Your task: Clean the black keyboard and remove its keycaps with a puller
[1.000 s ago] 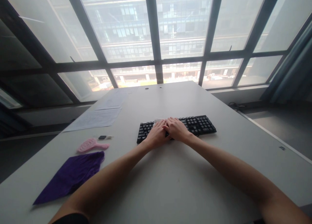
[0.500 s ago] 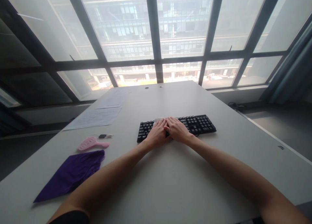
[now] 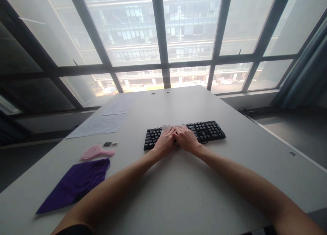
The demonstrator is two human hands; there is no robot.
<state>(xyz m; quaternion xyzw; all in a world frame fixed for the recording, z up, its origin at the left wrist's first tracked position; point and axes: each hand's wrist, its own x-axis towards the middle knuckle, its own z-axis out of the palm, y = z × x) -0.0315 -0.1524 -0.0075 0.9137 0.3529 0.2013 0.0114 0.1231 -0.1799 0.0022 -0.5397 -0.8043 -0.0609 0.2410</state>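
Note:
A black keyboard (image 3: 209, 130) lies across the middle of a white table (image 3: 178, 197). My left hand (image 3: 165, 142) and my right hand (image 3: 186, 138) rest side by side on its middle keys, fingers flat and pointing away from me. Under the fingertips of both lies a small white wipe (image 3: 167, 127), pressed onto the keys; only its far edge shows past the fingers.
A purple cloth (image 3: 76, 182) lies near the left front edge. Beyond it are a pink hairbrush (image 3: 94, 152) and a small dark key fob (image 3: 110, 144). Paper sheets (image 3: 99, 124) lie at the far left. Big windows stand behind the table.
Both hands have slid slightly toward me on the keyboard, so more of the white wipe shows beyond the fingertips. The view has shifted a little.

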